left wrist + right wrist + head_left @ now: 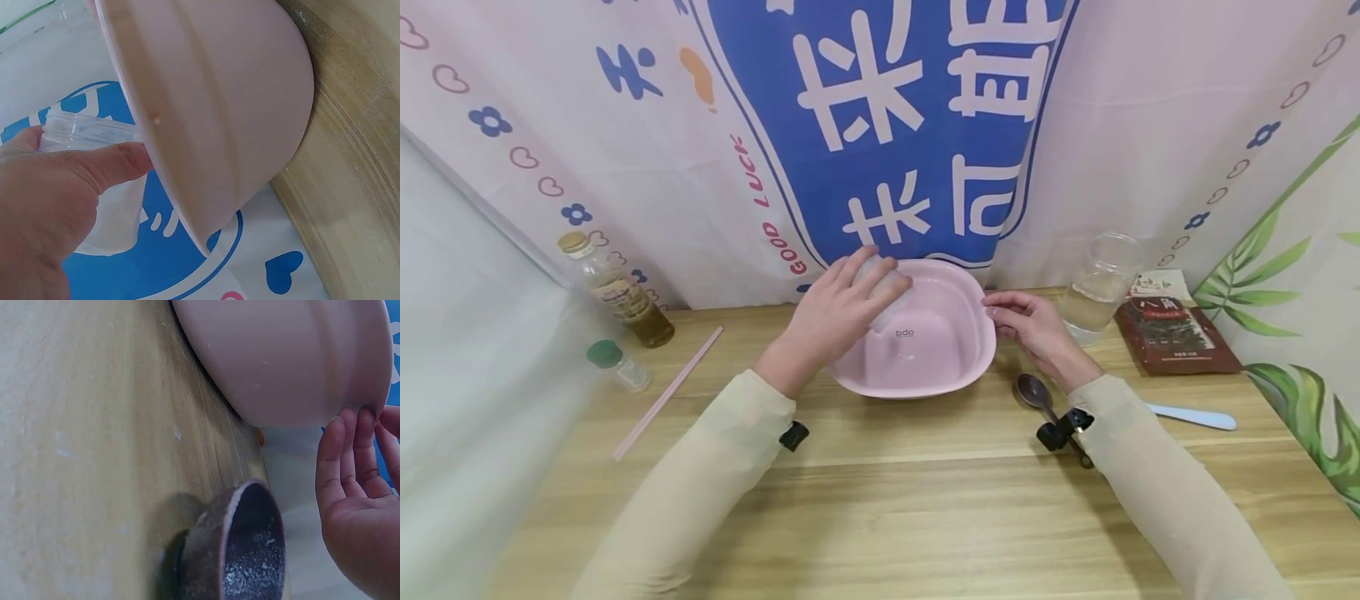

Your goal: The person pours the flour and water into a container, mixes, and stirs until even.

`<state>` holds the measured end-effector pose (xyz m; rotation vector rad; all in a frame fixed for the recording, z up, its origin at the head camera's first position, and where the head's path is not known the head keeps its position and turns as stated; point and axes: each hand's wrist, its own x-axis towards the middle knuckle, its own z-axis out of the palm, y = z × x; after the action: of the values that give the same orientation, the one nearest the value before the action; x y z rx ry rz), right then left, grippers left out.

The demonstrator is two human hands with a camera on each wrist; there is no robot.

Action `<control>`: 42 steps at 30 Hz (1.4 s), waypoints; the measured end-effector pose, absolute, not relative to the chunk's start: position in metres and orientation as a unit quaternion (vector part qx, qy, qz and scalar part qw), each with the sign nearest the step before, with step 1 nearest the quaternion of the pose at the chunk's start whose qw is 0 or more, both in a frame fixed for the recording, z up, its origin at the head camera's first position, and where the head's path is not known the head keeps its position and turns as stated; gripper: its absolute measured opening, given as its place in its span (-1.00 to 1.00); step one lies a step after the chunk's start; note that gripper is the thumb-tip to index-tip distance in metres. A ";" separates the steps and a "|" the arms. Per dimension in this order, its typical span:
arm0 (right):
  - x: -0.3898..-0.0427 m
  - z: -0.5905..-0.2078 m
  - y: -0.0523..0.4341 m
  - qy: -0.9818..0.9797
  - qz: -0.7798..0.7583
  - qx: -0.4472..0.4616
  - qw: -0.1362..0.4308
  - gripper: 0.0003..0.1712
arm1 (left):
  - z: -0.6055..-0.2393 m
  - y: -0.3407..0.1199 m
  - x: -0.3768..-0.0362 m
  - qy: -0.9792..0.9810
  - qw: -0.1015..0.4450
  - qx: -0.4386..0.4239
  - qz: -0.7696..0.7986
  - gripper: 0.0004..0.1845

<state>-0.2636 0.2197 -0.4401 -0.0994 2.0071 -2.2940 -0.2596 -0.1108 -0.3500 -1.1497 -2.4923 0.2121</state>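
Pink basin [925, 350]: left hand [835, 321] tips clear cup [887, 300] over it; right hand's [1037, 329] straight fingers touch rim.

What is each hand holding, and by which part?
The left hand grips a clear plastic cup round its side over the pink basin. The right hand holds nothing, fingertips at the rim.

Smooth pink plastic basin [951, 354] — clear plastic cup [887, 296] — matt wood-grain table [925, 500].

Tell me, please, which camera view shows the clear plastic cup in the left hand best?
The left wrist view: the clear plastic cup fills the frame beside the pink bowl, gripped by the left hand. The head view shows the cup mostly hidden under the fingers. The right wrist view shows none of it.
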 end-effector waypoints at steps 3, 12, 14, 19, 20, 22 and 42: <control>-0.263 -0.440 0.220 0.653 -0.755 -0.036 0.045 -0.80 | -0.349 -0.109 -0.259 -0.889 0.183 -0.409 0.090 -0.31; -0.264 -0.441 0.220 0.653 -0.755 -0.035 0.045 -0.80 | -0.350 -0.108 -0.260 -0.882 0.182 -0.414 0.134 -0.20; -0.264 -0.441 0.220 0.656 -0.753 -0.034 0.047 -0.77 | -0.351 -0.108 -0.261 -0.877 0.205 -0.417 0.124 -0.23; -0.264 -0.441 0.220 0.659 -0.750 -0.033 0.047 -0.75 | -0.351 -0.109 -0.265 -0.864 0.248 -0.427 0.092 -0.16; -0.264 -0.441 0.220 0.659 -0.750 -0.032 0.047 -0.75 | -0.351 -0.109 -0.265 -0.865 0.247 -0.428 0.086 -0.11; -0.264 -0.442 0.220 0.660 -0.749 -0.032 0.045 -0.77 | -0.350 -0.109 -0.266 -0.871 0.234 -0.426 0.079 -0.05; -0.263 -0.440 0.219 0.661 -0.748 -0.028 0.046 -0.75 | -0.348 -0.120 -0.275 -0.842 0.238 -0.476 0.089 -0.06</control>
<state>-0.2634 0.2194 -0.4402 -0.0851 2.0190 -2.2850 -0.2749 -0.1198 -0.3483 -1.3036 -2.3073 0.2429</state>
